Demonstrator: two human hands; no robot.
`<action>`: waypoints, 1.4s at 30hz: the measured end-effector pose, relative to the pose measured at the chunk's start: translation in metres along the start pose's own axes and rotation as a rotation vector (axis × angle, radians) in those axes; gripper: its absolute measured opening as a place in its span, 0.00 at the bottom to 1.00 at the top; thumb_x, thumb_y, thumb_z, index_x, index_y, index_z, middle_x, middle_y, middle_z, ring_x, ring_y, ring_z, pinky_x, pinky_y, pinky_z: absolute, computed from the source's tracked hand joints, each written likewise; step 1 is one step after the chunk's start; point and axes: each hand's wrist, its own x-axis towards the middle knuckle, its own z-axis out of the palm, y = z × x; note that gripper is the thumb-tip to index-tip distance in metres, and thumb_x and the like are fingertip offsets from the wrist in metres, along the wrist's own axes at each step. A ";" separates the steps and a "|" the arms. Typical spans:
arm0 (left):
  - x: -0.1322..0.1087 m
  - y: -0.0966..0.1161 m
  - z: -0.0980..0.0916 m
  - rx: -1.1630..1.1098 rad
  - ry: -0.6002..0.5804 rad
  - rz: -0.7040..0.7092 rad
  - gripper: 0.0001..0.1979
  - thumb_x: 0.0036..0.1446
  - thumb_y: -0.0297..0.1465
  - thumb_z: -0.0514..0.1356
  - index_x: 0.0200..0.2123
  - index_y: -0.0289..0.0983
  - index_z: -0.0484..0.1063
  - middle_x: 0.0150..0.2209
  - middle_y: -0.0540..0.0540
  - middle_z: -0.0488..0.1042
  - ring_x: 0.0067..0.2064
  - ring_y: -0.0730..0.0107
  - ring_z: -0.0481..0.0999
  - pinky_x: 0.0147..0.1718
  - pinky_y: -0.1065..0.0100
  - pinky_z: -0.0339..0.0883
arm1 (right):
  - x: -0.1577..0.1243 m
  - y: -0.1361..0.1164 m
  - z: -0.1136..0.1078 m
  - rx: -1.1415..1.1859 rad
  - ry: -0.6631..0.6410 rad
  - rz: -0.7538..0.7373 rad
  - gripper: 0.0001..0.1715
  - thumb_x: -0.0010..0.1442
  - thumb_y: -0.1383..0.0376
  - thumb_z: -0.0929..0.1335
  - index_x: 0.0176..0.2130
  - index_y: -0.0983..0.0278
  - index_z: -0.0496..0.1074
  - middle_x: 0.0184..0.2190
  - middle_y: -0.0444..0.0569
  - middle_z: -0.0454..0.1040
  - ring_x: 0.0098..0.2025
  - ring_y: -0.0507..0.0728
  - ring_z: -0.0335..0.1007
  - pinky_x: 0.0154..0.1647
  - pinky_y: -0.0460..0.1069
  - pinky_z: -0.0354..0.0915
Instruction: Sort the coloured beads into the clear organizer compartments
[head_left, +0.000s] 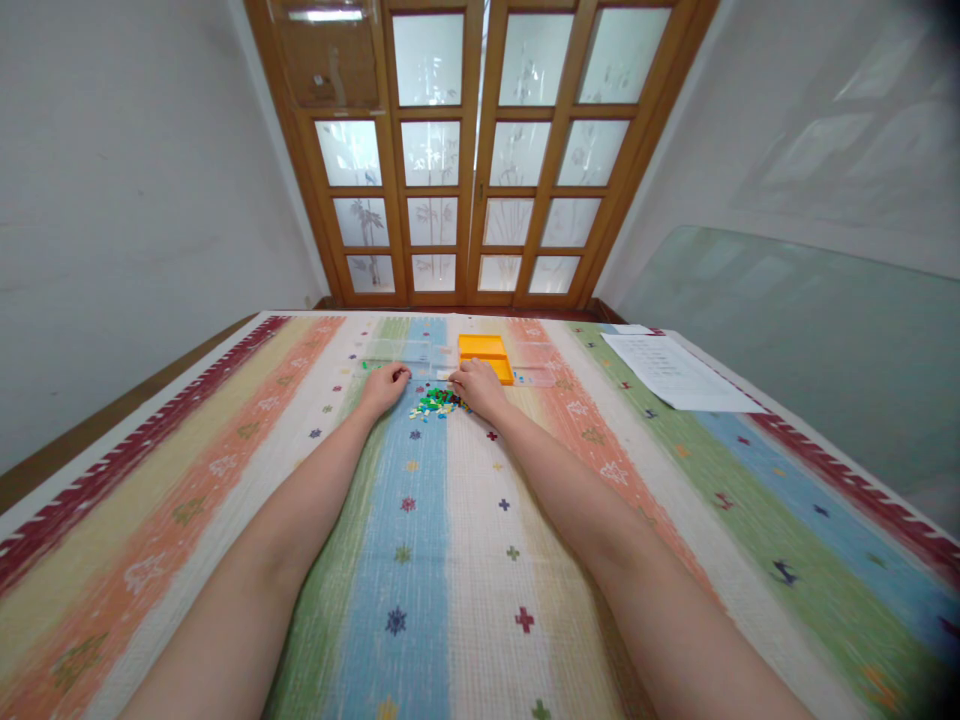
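Note:
A heap of tiny green, yellow, blue and dark pieces [435, 404] lies on the tablecloth between my hands. To its left, my left hand [386, 387] rests with its fingers curled together at the near edge of a clear plastic box [397, 352]. My right hand [480, 388] is at the heap's right side, fingers bent and pinched near the pieces. Anything in either hand is too small to make out. Just behind my right hand, an open yellow box [482, 346] is partly covered by it. A few green pieces [366, 366] are at the clear box's left side.
Right of the yellow box is another clear plastic part [534, 366] with a few small blue pieces [520, 378]. Printed white paper [675, 372] lies at the table's right side. A striped tablecloth [472, 600] covers the table. Wooden glazed doors [471, 200] stand beyond it.

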 end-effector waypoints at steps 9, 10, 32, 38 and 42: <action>-0.001 0.005 -0.002 0.064 -0.066 0.028 0.15 0.65 0.36 0.56 0.43 0.39 0.82 0.36 0.45 0.82 0.38 0.60 0.77 0.37 0.65 0.65 | 0.000 -0.003 -0.002 -0.020 -0.044 0.032 0.10 0.68 0.66 0.70 0.42 0.61 0.84 0.40 0.57 0.79 0.46 0.63 0.70 0.47 0.54 0.59; -0.001 0.006 -0.001 0.076 -0.081 0.041 0.15 0.65 0.36 0.56 0.44 0.40 0.82 0.36 0.45 0.82 0.38 0.59 0.77 0.37 0.65 0.64 | 0.000 -0.003 0.000 -0.024 -0.045 0.035 0.10 0.68 0.66 0.70 0.42 0.61 0.84 0.40 0.57 0.79 0.46 0.63 0.70 0.47 0.54 0.59; -0.009 0.030 0.003 0.277 -0.264 0.174 0.15 0.66 0.35 0.58 0.52 0.44 0.80 0.41 0.44 0.83 0.43 0.57 0.79 0.42 0.65 0.66 | 0.002 0.043 0.015 0.160 0.326 0.386 0.16 0.71 0.66 0.63 0.48 0.63 0.80 0.43 0.54 0.78 0.48 0.63 0.68 0.51 0.55 0.59; -0.008 0.030 0.000 0.263 -0.254 0.164 0.15 0.65 0.34 0.58 0.51 0.43 0.80 0.37 0.46 0.81 0.40 0.60 0.78 0.39 0.66 0.64 | 0.003 0.034 0.014 0.158 0.314 0.341 0.15 0.71 0.66 0.64 0.45 0.62 0.81 0.44 0.54 0.79 0.48 0.63 0.68 0.52 0.55 0.59; -0.007 0.028 0.000 0.258 -0.248 0.198 0.13 0.64 0.33 0.59 0.48 0.42 0.81 0.38 0.45 0.81 0.39 0.60 0.77 0.38 0.65 0.64 | 0.002 0.027 0.012 0.165 0.294 0.311 0.14 0.71 0.65 0.65 0.45 0.62 0.81 0.44 0.54 0.79 0.48 0.63 0.68 0.52 0.55 0.59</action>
